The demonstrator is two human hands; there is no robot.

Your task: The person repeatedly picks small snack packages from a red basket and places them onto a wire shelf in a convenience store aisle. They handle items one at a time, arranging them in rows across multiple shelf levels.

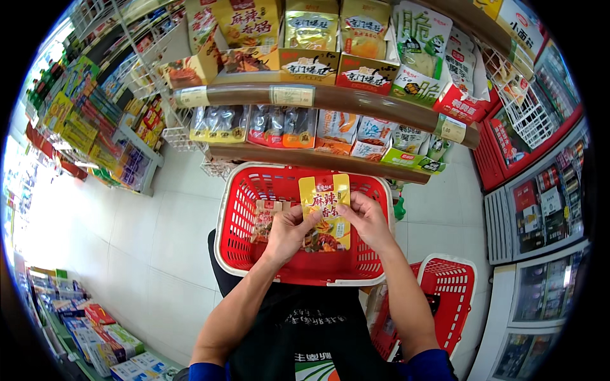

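A yellow snack pouch (339, 233) is held upright between both hands, over a red plastic shopping basket (305, 274) with a pale rim. My left hand (289, 233) pinches the pouch near its left edge, thumb on the printed front. On the right edge, my right hand (371, 221) grips it the same way, thumb in front and fingers behind. Another snack pouch (263, 221), beige and brown, lies inside the basket at the left, partly hidden by my left hand. The basket rests at my lap, just in front of the shelf.
Shelves with brown edges (352, 97) bear boxed snack pouches (312, 28) and price tags. A second red basket (460, 305) stands at my lower right. White wire racks (524, 114) flank the shelf. Glass-fronted cabinets (543, 205) line the right; boxed goods (102, 333) sit at lower left.
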